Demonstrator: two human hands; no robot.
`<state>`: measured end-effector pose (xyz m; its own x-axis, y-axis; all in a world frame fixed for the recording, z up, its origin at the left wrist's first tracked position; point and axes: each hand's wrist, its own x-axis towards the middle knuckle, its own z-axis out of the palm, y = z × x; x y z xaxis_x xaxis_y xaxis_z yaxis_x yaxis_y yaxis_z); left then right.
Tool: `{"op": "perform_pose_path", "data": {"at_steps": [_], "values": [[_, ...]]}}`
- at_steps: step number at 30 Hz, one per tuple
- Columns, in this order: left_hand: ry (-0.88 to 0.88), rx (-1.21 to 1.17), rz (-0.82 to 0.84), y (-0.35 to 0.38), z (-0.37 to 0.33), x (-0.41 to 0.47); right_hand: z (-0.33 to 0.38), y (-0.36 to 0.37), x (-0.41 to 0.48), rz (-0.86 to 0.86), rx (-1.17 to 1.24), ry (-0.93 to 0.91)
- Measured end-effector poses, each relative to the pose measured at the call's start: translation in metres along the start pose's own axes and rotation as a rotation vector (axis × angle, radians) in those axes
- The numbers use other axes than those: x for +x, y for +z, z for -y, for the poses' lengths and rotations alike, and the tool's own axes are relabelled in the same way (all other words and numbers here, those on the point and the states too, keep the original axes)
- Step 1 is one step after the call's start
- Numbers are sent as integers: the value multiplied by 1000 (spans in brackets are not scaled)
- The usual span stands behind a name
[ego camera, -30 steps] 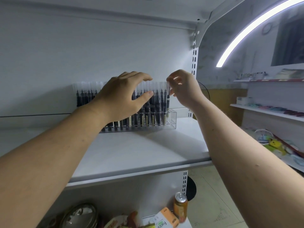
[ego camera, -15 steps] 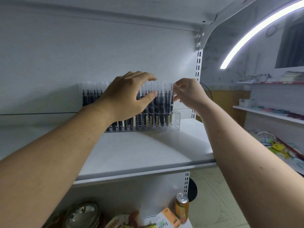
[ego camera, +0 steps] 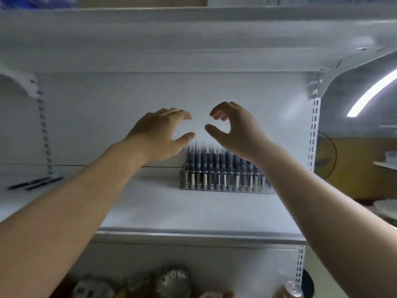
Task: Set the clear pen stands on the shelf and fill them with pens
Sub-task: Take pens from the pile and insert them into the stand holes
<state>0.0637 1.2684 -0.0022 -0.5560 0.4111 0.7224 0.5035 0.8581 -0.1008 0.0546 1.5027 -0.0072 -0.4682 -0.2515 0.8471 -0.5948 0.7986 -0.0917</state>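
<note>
On white metal shelf (ego camera: 171, 211), toward back, right of middle: clear plastic pen stand (ego camera: 225, 187), packed with upright dark pens (ego camera: 214, 160). Just above, left hand (ego camera: 159, 136) and right hand (ego camera: 236, 130), fingers (ego camera: 182, 114) loosely curled, gripping nothing. Far left, loose dark pens (ego camera: 34, 183) lying flat.

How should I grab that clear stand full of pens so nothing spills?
Hold the pen stand by its low base, at both short ends, coming in from the sides. It is long, and the pens stand upright in it, so keep it level.
</note>
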Motion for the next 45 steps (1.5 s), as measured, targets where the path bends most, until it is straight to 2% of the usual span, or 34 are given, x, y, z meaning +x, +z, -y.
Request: {"op": "perform_pose_path", "data": {"at_steps": [4,8,14,18,23,26,30,32,37,40,42,45], "values": [[-193,126,104,-45,80,-58,78,62,27,119,105,-76],[-435,138,183,-81,162,-125,157,129,50,214,210,-147],[-750,146,350,-90,257,-192,247,217,80,414,282,-243],[-854,173,482,-68,298,-200,265,265,89,460,225,-295],[-911,212,629,-24,331,-187,245,306,80,468,204,-283],[-925,229,687,-5,350,-179,241,313,84,429,271,-261],[-907,182,661,6,364,-169,241,320,86,415,297,-268],[-874,154,664,9,361,-166,240,320,87,423,300,-258],[-776,281,747,12,335,-161,241,314,83,453,269,-229],[-764,221,766,0,310,-160,238,298,82,454,276,-190],[-743,125,717,-10,297,-162,233,282,83,451,303,-138],[-667,-99,515,-24,272,-162,216,248,85,432,359,-47]]}}
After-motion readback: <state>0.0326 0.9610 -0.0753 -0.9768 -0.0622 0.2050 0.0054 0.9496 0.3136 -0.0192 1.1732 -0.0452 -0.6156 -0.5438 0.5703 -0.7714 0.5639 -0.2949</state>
